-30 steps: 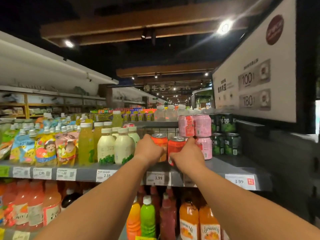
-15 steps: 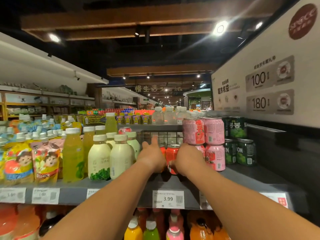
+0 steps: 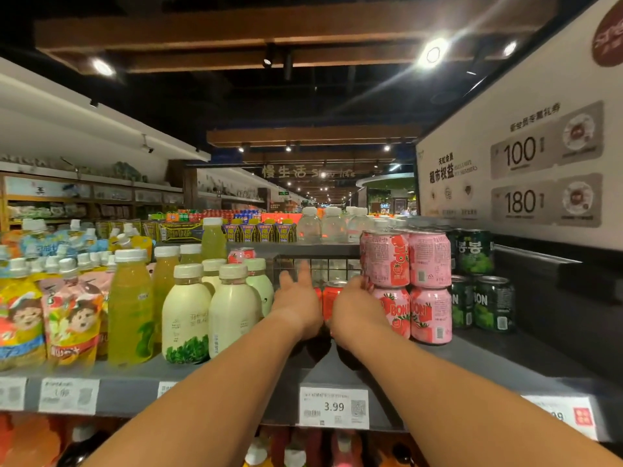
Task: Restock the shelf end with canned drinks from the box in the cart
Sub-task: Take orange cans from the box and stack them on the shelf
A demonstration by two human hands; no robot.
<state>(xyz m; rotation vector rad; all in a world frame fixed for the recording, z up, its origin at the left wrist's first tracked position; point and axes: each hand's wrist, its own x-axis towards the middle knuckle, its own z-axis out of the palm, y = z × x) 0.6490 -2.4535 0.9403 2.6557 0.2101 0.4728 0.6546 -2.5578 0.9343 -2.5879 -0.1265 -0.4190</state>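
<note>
Two orange-red cans stand side by side deep on the grey shelf (image 3: 478, 358). One orange-red can (image 3: 332, 298) shows between my hands; of the other only a sliver (image 3: 318, 296) appears behind my left hand. My left hand (image 3: 296, 308) touches that can with its fingers stretched straight up and forward. My right hand (image 3: 355, 313) curls round the right side of the visible can, next to the stacked pink cans (image 3: 428, 264). The box and cart are out of view.
Green cans (image 3: 494, 305) are stacked right of the pink ones. Cream bottles (image 3: 232, 315) and yellow-green bottles (image 3: 129, 305) stand close on the left. A wire back panel (image 3: 323, 266) closes the shelf rear. A 3.99 price tag (image 3: 333, 407) hangs on the shelf front.
Both hands have slid the two orange-red cans back from the shelf front toward the rear. My left fingers have straightened off their can. The view has moved closer.
</note>
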